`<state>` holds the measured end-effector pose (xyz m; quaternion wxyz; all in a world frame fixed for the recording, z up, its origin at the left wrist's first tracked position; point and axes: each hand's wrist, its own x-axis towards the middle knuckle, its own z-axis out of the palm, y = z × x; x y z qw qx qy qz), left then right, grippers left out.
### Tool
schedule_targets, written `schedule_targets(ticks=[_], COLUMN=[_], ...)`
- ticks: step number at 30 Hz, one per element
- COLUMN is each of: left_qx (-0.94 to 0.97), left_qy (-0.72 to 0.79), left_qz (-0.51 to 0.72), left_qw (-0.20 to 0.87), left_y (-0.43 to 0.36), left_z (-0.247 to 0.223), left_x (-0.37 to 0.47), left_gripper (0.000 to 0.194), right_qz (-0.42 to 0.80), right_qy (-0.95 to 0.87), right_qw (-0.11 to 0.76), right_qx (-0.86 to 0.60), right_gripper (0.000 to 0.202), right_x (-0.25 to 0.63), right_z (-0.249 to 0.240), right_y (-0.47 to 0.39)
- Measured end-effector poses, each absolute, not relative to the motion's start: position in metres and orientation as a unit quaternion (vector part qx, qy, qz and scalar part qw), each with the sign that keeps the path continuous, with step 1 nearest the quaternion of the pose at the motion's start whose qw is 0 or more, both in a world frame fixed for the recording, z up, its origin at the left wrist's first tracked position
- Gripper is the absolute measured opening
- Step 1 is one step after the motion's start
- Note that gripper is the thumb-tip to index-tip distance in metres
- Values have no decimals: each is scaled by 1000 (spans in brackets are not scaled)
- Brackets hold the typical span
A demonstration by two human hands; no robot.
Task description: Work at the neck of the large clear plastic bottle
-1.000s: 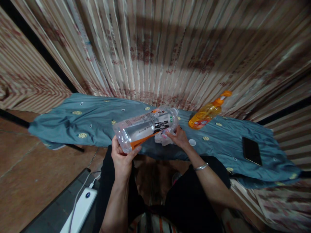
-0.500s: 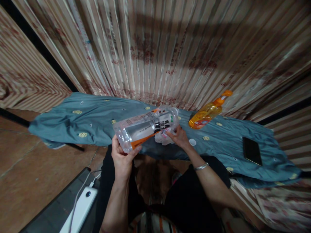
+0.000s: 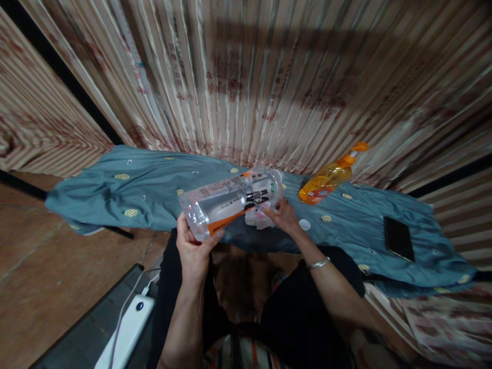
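Observation:
A large clear plastic bottle [image 3: 223, 205] with an orange, white and black label lies tilted in front of me, its neck toward the upper right. My left hand [image 3: 194, 248] grips the base end, thumb on the near side. Under the neck end, my right hand [image 3: 283, 218] has its fingers closed on a crumpled whitish tissue [image 3: 259, 219] with a pink patch, pressed against the bottle's side. Some of those fingers are hidden behind the bottle. Close to the right wrist, a round white cap [image 3: 305, 225] rests on the cloth.
A pump bottle of orange liquid [image 3: 325, 183] leans at the back right. Farther right lies a black phone [image 3: 398, 239] on the blue-green cloth [image 3: 100, 189]. A white power bank [image 3: 128, 328] with a cable sits at lower left. Striped curtains [image 3: 246, 77] hang behind.

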<state>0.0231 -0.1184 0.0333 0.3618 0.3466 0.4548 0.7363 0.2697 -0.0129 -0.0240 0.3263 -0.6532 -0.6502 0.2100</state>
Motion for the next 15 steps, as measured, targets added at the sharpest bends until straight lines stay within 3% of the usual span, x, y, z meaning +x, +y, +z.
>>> schedule_targets(ticks=[15], left_qx=[345], left_qy=[447], left_qz=[739], left_qw=[368], left_y=[-117], left_z=[33], left_x=[23], left_gripper=[84], right_qz=[213], right_qy=[-650], right_qw=[332], right_qx=[-650], right_gripper=[52], right_x=[271], right_z=[-26], right_y=[-12])
